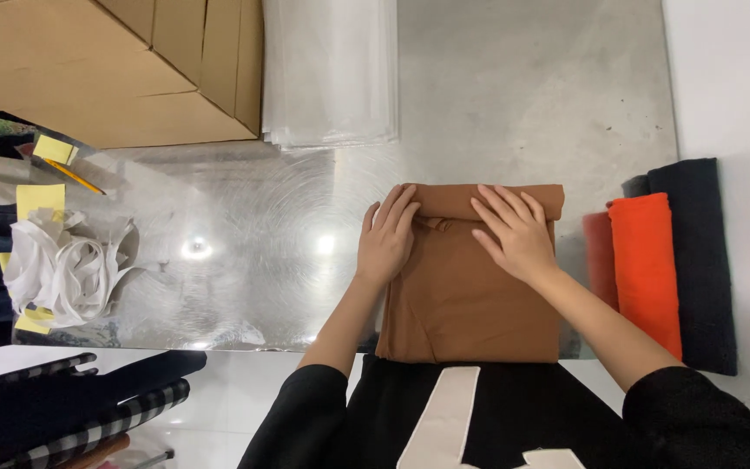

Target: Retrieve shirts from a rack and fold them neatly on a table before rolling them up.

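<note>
A: How many things are on the metal table?

B: One folded brown cloth, centre right of the frame. One stack of clear bags at the top centre, one cardboard box at the upper left. At the right edge, four folded cloths side by side: a dull red one, an orange one, a grey one and a dark one. At the left, one heap of white strips, some yellow notes and one pencil.

A: And the hands?

B: Two. The left hand lies flat on the cloth's upper left corner, fingers straight and close together. The right hand lies flat just beside it, fingers slightly spread. Neither grips anything; both press down.

A: Where is the cloth relative to the fingers?

B: Under them. The fingertips of both hands reach the rolled fold along the cloth's top edge; the rest of the cloth runs down toward the bottom of the frame.
</note>
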